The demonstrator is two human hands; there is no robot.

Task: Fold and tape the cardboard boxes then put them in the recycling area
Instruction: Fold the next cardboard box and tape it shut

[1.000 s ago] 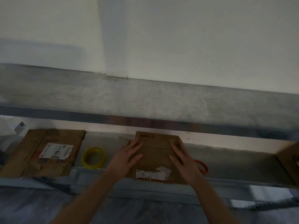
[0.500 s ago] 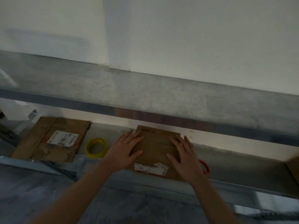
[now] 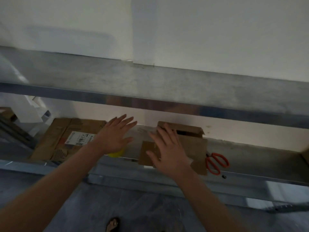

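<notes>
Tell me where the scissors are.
In the head view, the scissors lie on the lower shelf, just right of the box under the right hand.

Matt brown cardboard boxes (image 3: 189, 144) lie on a dull brushed-metal shelf (image 3: 250, 154) (its front edge glossier), beside plastic-handled scissors (image 3: 216, 162).

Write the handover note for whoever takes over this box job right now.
Hands: the left hand is open with fingers spread above the yellow tape roll and holds nothing. The right hand is open over the small cardboard box; contact is unclear.
Things: all are on the lower shelf. The flattened labelled box lies left of the roll, and the orange scissors lie right of the small cardboard box.
Done: one box lies flat. No tape shows on either.
Left: a rear flap stands open. Flatten that box, tape both, then carry them to recycling, which is out of view.
</notes>
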